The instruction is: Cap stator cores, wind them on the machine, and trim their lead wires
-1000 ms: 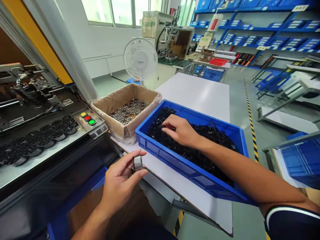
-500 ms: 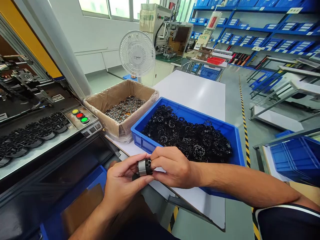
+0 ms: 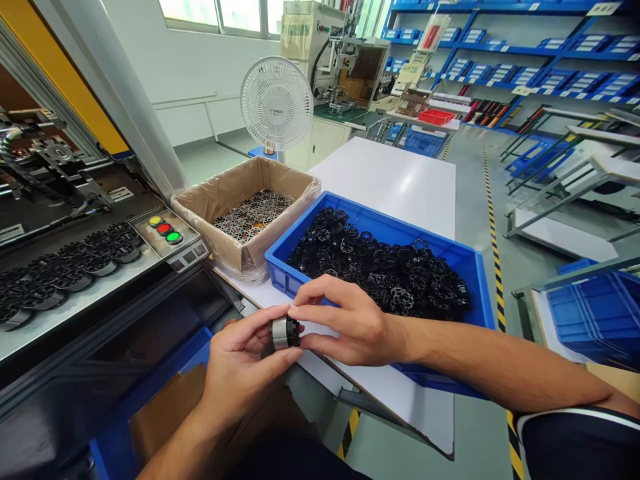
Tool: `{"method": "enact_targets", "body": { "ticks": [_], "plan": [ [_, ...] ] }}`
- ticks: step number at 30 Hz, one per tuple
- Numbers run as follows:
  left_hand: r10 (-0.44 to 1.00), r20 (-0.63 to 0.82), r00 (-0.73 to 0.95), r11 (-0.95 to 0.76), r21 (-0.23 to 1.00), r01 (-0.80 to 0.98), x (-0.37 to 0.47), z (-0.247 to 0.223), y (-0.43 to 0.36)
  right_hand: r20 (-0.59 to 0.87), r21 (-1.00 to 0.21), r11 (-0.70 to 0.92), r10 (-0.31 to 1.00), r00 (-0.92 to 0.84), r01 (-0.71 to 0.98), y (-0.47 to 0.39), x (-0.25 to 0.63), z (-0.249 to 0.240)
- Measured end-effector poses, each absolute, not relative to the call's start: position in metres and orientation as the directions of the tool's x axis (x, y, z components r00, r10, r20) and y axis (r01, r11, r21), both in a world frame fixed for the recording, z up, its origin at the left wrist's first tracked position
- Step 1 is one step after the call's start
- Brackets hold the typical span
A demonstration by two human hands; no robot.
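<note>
My left hand [image 3: 237, 353] grips a motor stator [image 3: 283, 332], a metal ring with black plastic end pieces, between thumb and fingers. On the stator's right side, the curled fingers and thumb of my right hand [image 3: 350, 323] close around its black toothed end. My fingers hide part of that end. Just beyond the hands stands a blue plastic bin [image 3: 283, 277] with a heap of black ring-shaped plastic pieces [image 3: 370, 263]. Left of it, a plastic-lined cardboard box [image 3: 220, 247] contains metal cores [image 3: 255, 213] laid side by side.
On my left, a machine's metal ledge [image 3: 105, 293] carries rows of black-ended stators [image 3: 75, 270] beside yellow, red and green buttons [image 3: 164, 229]. A white fan [image 3: 277, 107] stands behind the box. The white table [image 3: 400, 167] extends away, with blue shelves [image 3: 500, 57] at the back.
The fingers of my right hand have loosened and lifted slightly at the stator's black end. My left hand keeps its hold. The view has shifted a little.
</note>
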State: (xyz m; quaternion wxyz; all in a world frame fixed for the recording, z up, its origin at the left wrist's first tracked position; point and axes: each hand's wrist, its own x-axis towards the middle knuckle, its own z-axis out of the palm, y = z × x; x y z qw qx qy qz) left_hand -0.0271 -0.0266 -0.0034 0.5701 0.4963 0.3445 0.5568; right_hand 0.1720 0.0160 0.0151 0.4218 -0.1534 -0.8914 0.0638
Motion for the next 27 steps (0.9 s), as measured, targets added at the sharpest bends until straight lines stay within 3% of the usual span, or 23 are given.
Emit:
{"method": "enact_targets", "body": {
  "ticks": [13,27],
  "plan": [
    [0.973,0.125,0.196,-0.042,0.924,-0.380,-0.0280,-0.0051,-0.0253,0.737,-0.105,0.963,0.244,-0.631,0.250,0.0171,0.1721,0.0144],
    [0.959,0.060,0.276,0.054,0.921,-0.387,-0.0320,-0.0039,-0.0274,0.734,-0.040,0.970,0.192,-0.652,0.240,0.0151,0.1742,0.0158]
  ]
}}
